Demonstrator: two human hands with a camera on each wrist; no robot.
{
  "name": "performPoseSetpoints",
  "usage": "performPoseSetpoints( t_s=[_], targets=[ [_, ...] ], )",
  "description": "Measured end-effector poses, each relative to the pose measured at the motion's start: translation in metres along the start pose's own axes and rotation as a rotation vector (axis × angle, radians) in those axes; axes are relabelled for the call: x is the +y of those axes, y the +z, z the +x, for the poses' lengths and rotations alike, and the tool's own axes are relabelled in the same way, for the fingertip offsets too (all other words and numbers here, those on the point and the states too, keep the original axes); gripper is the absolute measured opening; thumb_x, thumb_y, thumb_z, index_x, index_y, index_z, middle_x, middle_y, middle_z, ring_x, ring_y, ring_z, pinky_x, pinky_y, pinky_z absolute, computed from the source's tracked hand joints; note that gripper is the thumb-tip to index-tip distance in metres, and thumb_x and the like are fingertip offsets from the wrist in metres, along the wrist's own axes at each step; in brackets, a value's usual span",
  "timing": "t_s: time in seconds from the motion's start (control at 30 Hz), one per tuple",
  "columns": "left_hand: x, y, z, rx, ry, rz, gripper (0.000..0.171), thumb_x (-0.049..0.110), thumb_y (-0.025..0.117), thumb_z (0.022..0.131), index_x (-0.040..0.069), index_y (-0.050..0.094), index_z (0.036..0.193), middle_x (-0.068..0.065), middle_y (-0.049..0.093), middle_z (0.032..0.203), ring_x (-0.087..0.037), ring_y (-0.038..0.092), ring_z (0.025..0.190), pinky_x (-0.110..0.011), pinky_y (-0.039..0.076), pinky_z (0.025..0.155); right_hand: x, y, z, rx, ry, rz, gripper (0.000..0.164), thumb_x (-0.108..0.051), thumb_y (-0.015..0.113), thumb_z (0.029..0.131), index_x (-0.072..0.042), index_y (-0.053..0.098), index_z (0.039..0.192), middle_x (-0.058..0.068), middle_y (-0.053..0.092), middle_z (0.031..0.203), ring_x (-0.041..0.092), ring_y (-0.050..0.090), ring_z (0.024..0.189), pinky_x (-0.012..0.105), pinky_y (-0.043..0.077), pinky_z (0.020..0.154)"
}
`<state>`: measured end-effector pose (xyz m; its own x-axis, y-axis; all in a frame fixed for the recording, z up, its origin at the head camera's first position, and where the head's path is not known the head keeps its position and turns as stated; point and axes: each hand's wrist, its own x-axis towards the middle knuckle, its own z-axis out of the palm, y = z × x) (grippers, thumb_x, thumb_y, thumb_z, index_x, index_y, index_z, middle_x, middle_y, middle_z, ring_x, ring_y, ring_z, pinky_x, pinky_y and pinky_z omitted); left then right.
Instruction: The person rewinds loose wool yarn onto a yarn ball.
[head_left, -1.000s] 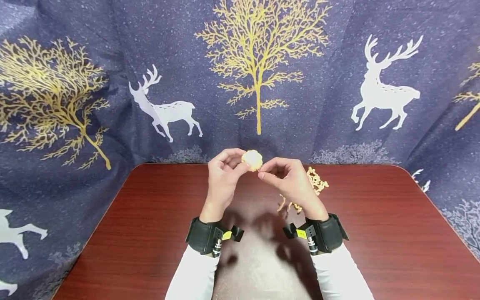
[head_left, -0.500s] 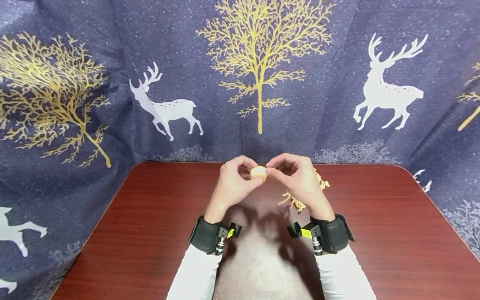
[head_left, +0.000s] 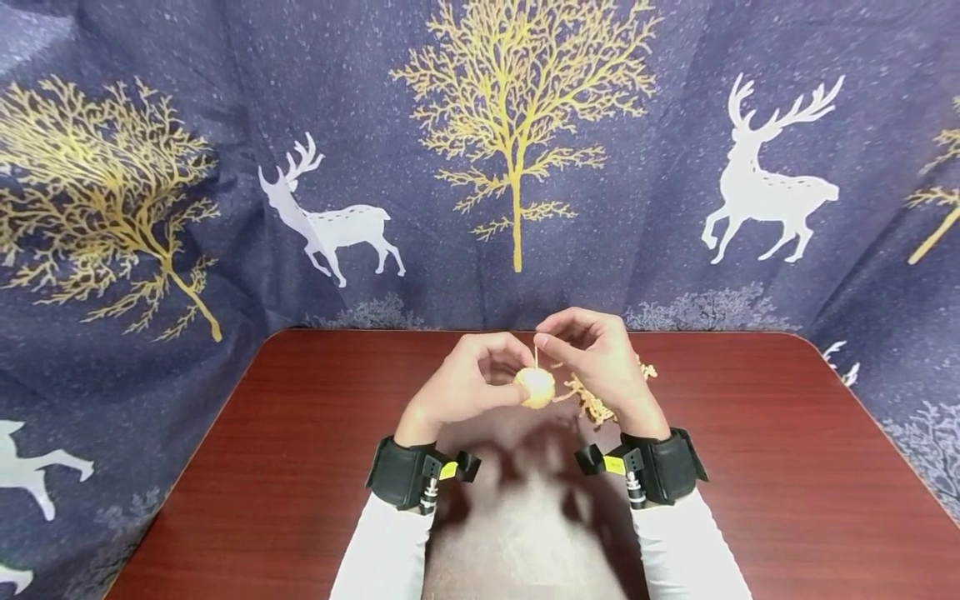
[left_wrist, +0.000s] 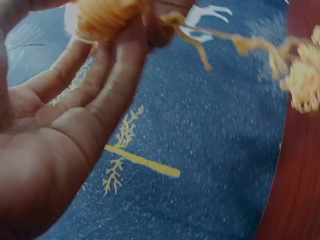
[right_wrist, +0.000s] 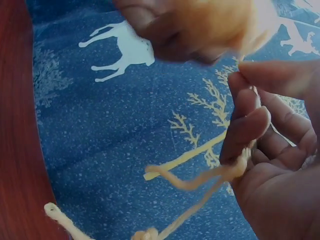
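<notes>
A small ball of pale yellow yarn [head_left: 536,388] is held between the thumb and fingers of my left hand [head_left: 476,379], above the table. My right hand [head_left: 596,354], up and to the right of the ball, pinches a yarn strand [head_left: 536,357] between thumb and index finger. That strand runs straight up from the ball to the fingertips. In the left wrist view the wound yarn ball [left_wrist: 107,20] shows an orange side and a white end. More loose yarn [right_wrist: 195,181] trails from the right palm in the right wrist view.
A tangled heap of crinkled yarn [head_left: 594,407] lies on the red-brown table [head_left: 750,450], partly behind my right hand. A dark blue curtain [head_left: 450,125] with deer and trees hangs behind the table's far edge. Black bands [head_left: 408,472] wrap both wrists.
My left hand has come down and to the right with the yarn ball. The right hand has shifted slightly right, and a taut strand now shows between it and the ball.
</notes>
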<state>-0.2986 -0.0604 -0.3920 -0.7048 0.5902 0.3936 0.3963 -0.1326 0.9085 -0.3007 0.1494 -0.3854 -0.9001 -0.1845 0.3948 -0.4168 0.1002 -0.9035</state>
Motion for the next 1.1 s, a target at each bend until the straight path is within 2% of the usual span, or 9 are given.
performPoseSetpoints(
  t_s=[0.07,0.13,0.33,0.43,0.53,0.67,0.87,1.0,1.1],
  targets=[
    [0.002,0.0,0.0,0.032,0.041,-0.099,0.027,-0.01,0.072,0.079,-0.015,0.061,0.103,-0.007,0.072,0.096,-0.016,0.069,0.091,-0.035,0.061,0.083,0.001,0.0,0.0,-0.02,0.016,0.0,0.012,-0.004,0.076,0.09,0.002,0.073,0.099,0.007,0.072,0.082,0.017,0.065,0.067,0.028,0.057,0.06],
    [0.004,0.001,0.0,0.114,0.085,-0.186,0.026,-0.011,0.071,0.078,-0.015,0.062,0.103,-0.005,0.072,0.096,-0.016,0.069,0.091,-0.031,0.061,0.08,0.002,0.002,0.001,-0.04,0.026,-0.006,0.011,-0.002,0.075,0.09,0.003,0.072,0.099,0.006,0.072,0.083,0.017,0.065,0.068,0.026,0.055,0.06],
    [0.005,0.002,0.003,0.467,0.128,-0.386,0.027,-0.015,0.062,0.08,0.005,0.07,0.098,-0.005,0.072,0.095,-0.015,0.067,0.087,-0.024,0.059,0.075,0.0,0.008,0.0,-0.122,0.03,-0.082,0.008,-0.005,0.077,0.088,-0.004,0.073,0.095,0.006,0.072,0.085,0.025,0.065,0.069,0.027,0.055,0.058],
    [0.004,0.002,0.005,0.6,0.108,-0.355,0.023,-0.015,0.062,0.082,0.001,0.069,0.098,-0.006,0.071,0.093,-0.015,0.068,0.083,-0.024,0.06,0.074,-0.002,0.011,-0.001,-0.167,0.019,-0.135,0.007,-0.009,0.078,0.089,-0.008,0.074,0.095,0.005,0.072,0.085,0.023,0.065,0.072,0.026,0.054,0.06],
    [0.001,0.002,0.007,0.666,0.07,-0.163,0.02,-0.014,0.067,0.08,-0.006,0.067,0.099,-0.008,0.071,0.09,-0.014,0.068,0.08,-0.024,0.06,0.073,-0.004,0.012,-0.002,-0.177,0.011,-0.157,0.006,-0.009,0.077,0.089,-0.01,0.074,0.094,0.004,0.07,0.083,0.019,0.063,0.069,0.025,0.052,0.058],
    [-0.002,0.003,0.008,0.631,0.003,0.145,0.022,-0.008,0.073,0.078,-0.006,0.067,0.099,-0.012,0.07,0.088,-0.015,0.068,0.079,-0.027,0.061,0.073,-0.007,0.011,-0.003,-0.141,-0.018,-0.134,0.006,-0.005,0.077,0.088,-0.007,0.074,0.094,0.006,0.07,0.081,0.019,0.061,0.066,0.024,0.05,0.054],
    [-0.006,0.005,0.005,0.47,-0.106,0.412,0.022,0.006,0.082,0.076,0.004,0.069,0.093,-0.006,0.07,0.086,-0.018,0.07,0.076,-0.027,0.062,0.072,-0.007,0.005,-0.004,-0.08,-0.056,-0.054,0.006,-0.001,0.076,0.088,-0.001,0.073,0.094,0.007,0.07,0.079,0.019,0.059,0.06,0.024,0.047,0.048],
    [-0.005,0.004,0.003,0.299,-0.157,0.465,0.021,0.009,0.081,0.075,0.008,0.069,0.093,-0.001,0.07,0.085,-0.015,0.069,0.074,-0.026,0.06,0.07,-0.006,0.002,-0.003,-0.025,-0.051,0.005,0.007,0.0,0.075,0.088,0.002,0.072,0.095,0.005,0.068,0.075,0.011,0.053,0.057,0.022,0.044,0.047],
    [-0.004,0.002,0.002,0.144,-0.145,0.385,0.02,0.004,0.078,0.077,0.006,0.069,0.095,-0.002,0.07,0.087,-0.014,0.068,0.079,-0.029,0.061,0.075,-0.006,0.0,-0.002,0.018,-0.031,0.055,0.009,0.001,0.075,0.088,0.004,0.072,0.096,0.002,0.066,0.073,0.008,0.052,0.058,0.02,0.042,0.049]
  ],
)
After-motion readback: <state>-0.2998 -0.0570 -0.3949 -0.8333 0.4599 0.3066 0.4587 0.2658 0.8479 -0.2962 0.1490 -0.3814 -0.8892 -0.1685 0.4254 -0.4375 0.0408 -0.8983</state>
